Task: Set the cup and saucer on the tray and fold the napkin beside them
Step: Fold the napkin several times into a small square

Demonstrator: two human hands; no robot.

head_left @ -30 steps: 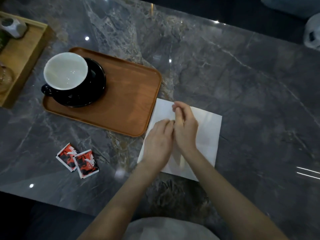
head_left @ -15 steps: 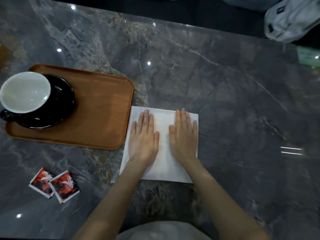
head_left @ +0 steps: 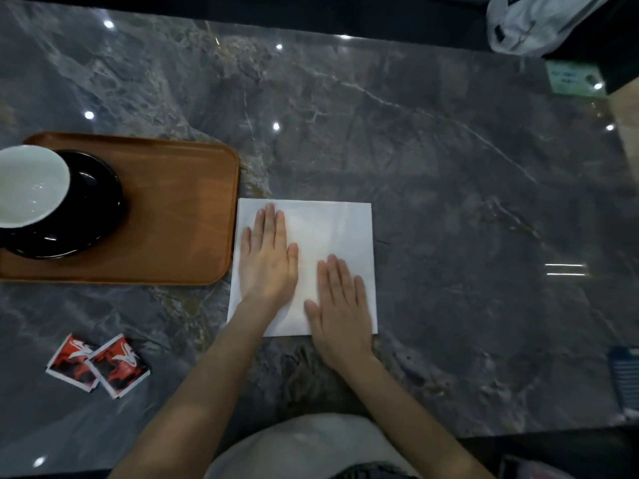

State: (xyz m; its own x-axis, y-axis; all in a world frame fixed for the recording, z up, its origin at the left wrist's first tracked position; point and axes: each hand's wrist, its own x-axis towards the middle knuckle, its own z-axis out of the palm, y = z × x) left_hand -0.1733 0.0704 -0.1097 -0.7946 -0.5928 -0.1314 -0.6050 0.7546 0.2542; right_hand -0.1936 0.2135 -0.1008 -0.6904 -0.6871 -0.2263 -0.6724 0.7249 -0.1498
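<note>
Both hands lie flat on the napkin (head_left: 325,229), left hand (head_left: 268,261) farther, right hand (head_left: 340,305) nearer, fingers straight and together, probably smoothing it, just right of the tray (head_left: 193,236) holding cup (head_left: 29,184) and saucer (head_left: 96,209).

Both bare forearms reach forward from the bottom edge. The left hand (head_left: 268,261) lies flat, palm down, fingers straight and close together, pointing away. The right hand (head_left: 340,305) lies flat the same way, just beside it and nearer the body, thumb spread out.
</note>
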